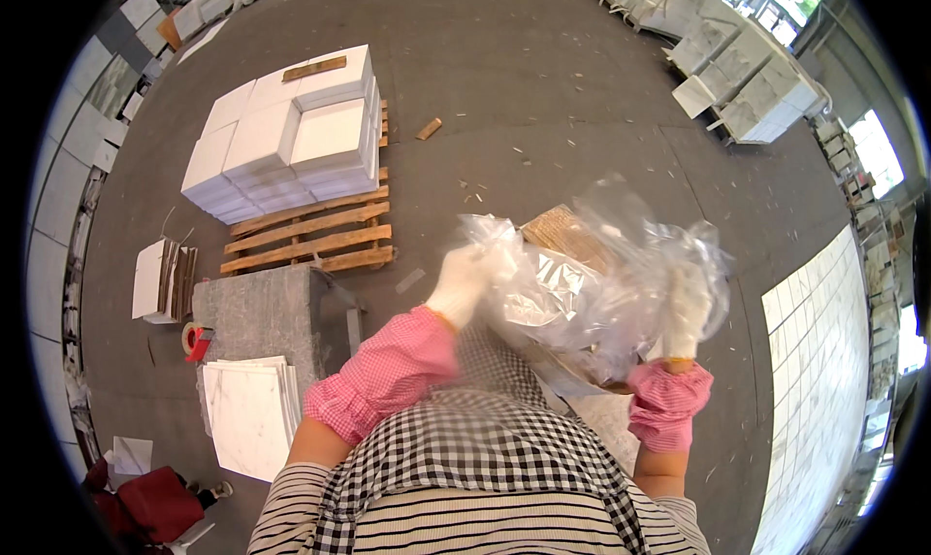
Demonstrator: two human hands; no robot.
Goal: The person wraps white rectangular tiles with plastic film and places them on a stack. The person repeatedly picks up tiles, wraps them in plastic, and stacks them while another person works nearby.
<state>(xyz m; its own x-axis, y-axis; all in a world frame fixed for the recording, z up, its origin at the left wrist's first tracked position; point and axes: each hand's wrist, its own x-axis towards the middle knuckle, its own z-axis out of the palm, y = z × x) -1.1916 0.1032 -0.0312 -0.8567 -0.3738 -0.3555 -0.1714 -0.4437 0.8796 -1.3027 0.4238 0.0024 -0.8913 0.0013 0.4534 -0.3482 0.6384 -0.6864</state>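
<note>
In front of me I hold a crumpled sheet of clear plastic film [621,283] between my two gloved hands. My left hand [477,272], in a white glove, is closed on the film's left end. The right side of the film is gripped by my right hand [687,308], which shows partly through the plastic and is blurred. Beneath the film is a piece of brown cardboard [561,235], with more brown material lower down. What else lies under the plastic is hidden by its folds and glare.
White boxes or slabs [262,138] are stacked on a wooden pallet [310,235] ahead left. Closer, a grey stone block [257,308] bears a red tape dispenser [198,342] and white marble tiles [247,414]. Marble tiles [824,361] lie laid out at right; a wood scrap [429,128] is on the floor.
</note>
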